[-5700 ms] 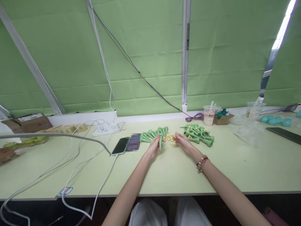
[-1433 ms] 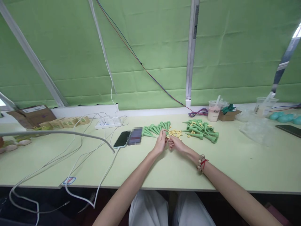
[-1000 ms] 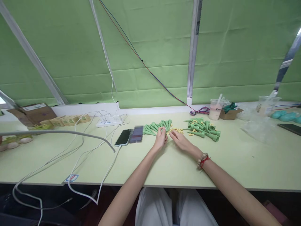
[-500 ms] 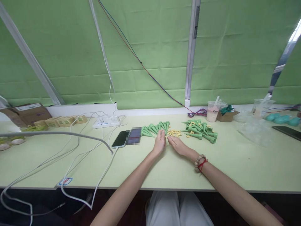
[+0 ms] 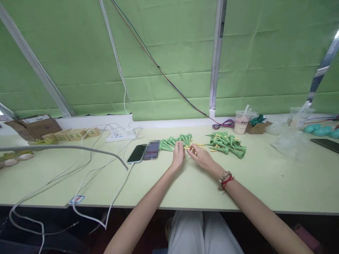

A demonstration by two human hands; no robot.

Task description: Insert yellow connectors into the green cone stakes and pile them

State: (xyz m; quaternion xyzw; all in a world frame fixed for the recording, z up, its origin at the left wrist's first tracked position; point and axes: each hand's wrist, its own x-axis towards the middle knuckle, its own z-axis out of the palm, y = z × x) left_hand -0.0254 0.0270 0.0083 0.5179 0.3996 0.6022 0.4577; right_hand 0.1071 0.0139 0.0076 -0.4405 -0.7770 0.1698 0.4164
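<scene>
Where the pale green table (image 5: pixel 185 187) meets the green blinds (image 5: pixel 164 56), two heaps of green cones lie either side of a scatter of small yellow pieces (image 5: pixel 197 145). Too many to count in each heap. Cones in the left heap (image 5: pixel 174 141) point toward the left and near edge; those in the right heap (image 5: pixel 227 144) lie mostly crosswise, tips left. Left hand (image 5: pixel 178 157) rests curled at the left heap; whether it grips one I cannot tell. Right hand (image 5: pixel 202 158) lies loosely open by the yellow pieces. One phone (image 5: pixel 136 154), two cups.
</scene>
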